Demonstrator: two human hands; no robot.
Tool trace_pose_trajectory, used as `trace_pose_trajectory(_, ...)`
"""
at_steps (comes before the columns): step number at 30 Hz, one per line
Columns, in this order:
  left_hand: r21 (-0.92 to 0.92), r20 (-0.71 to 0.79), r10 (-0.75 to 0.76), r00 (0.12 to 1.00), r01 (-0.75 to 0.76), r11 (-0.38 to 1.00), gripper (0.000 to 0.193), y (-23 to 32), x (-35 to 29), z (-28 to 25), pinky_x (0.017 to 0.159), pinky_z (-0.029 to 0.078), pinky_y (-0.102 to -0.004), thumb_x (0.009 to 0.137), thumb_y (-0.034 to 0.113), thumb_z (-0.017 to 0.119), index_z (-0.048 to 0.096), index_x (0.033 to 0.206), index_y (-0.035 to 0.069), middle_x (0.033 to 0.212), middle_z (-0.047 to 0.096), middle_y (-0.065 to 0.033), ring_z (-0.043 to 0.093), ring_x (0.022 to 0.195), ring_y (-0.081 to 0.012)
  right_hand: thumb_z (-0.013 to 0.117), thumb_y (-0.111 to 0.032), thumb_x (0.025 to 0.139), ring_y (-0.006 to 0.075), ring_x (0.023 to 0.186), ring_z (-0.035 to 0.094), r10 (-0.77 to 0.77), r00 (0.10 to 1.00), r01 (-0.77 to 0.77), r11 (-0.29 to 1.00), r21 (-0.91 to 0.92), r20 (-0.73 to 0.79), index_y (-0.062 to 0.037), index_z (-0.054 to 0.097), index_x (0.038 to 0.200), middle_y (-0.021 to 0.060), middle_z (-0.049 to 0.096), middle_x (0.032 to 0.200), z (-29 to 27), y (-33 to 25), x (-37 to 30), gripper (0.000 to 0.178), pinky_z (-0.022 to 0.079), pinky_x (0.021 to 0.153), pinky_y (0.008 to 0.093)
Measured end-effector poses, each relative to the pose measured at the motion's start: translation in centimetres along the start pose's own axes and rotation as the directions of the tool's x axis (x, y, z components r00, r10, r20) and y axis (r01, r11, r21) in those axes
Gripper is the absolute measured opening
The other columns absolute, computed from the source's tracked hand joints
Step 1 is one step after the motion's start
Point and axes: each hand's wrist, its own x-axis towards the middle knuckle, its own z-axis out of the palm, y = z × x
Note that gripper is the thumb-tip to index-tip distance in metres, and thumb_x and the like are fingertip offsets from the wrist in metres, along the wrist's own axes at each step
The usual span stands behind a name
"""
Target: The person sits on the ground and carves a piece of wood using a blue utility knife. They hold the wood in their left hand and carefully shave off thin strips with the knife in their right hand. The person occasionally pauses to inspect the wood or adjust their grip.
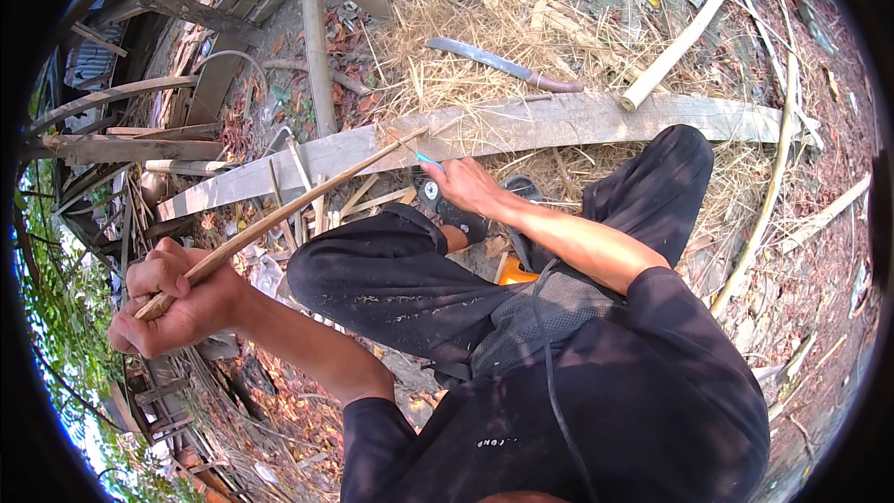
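My left hand (pixel 172 303) is closed around the lower end of a long wooden stick (pixel 289 210), which slants up to the right. The stick's far tip reaches the grey wooden plank (pixel 549 123) in front of me. Near that tip, my right hand (pixel 463 184) is closed on a thin light-blue tool (pixel 426 158); its exact kind is too small to make out. Beyond the plank a long knife (pixel 494 60) with a bluish blade and brown handle lies on pale wood shavings (pixel 419 28).
Bamboo poles (pixel 684 47) lie at the far right, one resting on the plank. Stacked timber (pixel 196 56) stands at the far left. Small wood strips (pixel 349 200) lie on the ground by my knee. Something orange (pixel 515 270) shows between my legs, and a cable (pixel 551 363) hangs over my shirt.
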Motion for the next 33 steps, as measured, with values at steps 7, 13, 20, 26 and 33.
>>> trace_pose_trajectory(7, 0.042, -0.063, 0.006, 0.998, -0.003, 0.999, 0.027, -0.6, 0.3, -2.5, 0.037, 0.015, -0.0199, 0.088, 0.034, 0.043, 0.025, 0.071, 0.021, 0.044, 0.030, 0.0008, 0.018, 0.036, -0.0053, 0.034, -0.047, 0.096, 0.0493, 0.078, 0.059, 0.071, 0.996, -0.069, 0.997, 0.029, -0.053, 0.0102, 0.063, 0.073, 0.0355, 0.058, 0.076, 0.1, 0.3, 0.9, 0.068, 0.048, 0.075, 0.0511)
trace_pose_trajectory(13, -0.183, 0.130, -0.009, 0.991, 0.033, 0.982, 0.034, -1.7, 1.0, -4.9, 0.037, 0.013, -0.0209, 0.090, 0.033, 0.041, 0.026, 0.064, 0.018, 0.043, 0.032, -0.0005, 0.016, 0.035, -0.0056, 0.034, -0.051, 0.095, 0.0444, 0.087, 0.062, 0.017, 1.000, -0.015, 0.986, -0.168, 0.013, 0.0077, 0.064, 0.082, 0.0320, 0.062, 0.083, 0.7, 1.0, 2.7, 0.068, 0.050, 0.077, 0.0478)
trace_pose_trajectory(20, -0.189, 0.124, 0.013, 0.992, 0.011, 0.982, 0.034, -1.5, 1.1, -5.2, 0.037, 0.014, -0.0213, 0.090, 0.031, 0.041, 0.025, 0.063, 0.018, 0.043, 0.033, -0.0008, 0.018, 0.034, -0.0060, 0.033, -0.049, 0.096, 0.0458, 0.088, 0.061, 0.000, 0.991, -0.041, 0.952, -0.303, -0.133, 0.0065, 0.063, 0.091, 0.0325, 0.060, 0.093, 1.3, 4.7, 3.6, 0.064, 0.049, 0.081, 0.0488)
trace_pose_trajectory(26, -0.191, 0.058, -0.045, 0.997, 0.055, 0.980, 0.039, -1.6, 1.1, -6.8, 0.038, 0.013, -0.0217, 0.089, 0.035, 0.043, 0.022, 0.062, 0.016, 0.043, 0.032, -0.0005, 0.016, 0.036, -0.0059, 0.031, -0.052, 0.095, 0.0426, 0.093, 0.062, 0.132, 0.991, -0.130, 0.982, -0.136, 0.007, 0.0049, 0.065, 0.096, 0.0300, 0.063, 0.092, 0.6, 0.0, 3.4, 0.066, 0.048, 0.085, 0.0473)
trace_pose_trajectory(33, -0.216, 0.070, -0.029, 0.997, 0.044, 0.975, 0.040, -2.4, 1.6, -7.1, 0.039, 0.014, -0.0221, 0.087, 0.033, 0.044, 0.023, 0.059, 0.016, 0.043, 0.032, -0.0007, 0.016, 0.036, -0.0060, 0.031, -0.052, 0.096, 0.0426, 0.098, 0.059, 0.161, 0.983, -0.177, 0.961, -0.213, -0.092, 0.0075, 0.061, 0.101, 0.0308, 0.060, 0.100, 2.6, 4.1, 4.5, 0.067, 0.046, 0.087, 0.0469)
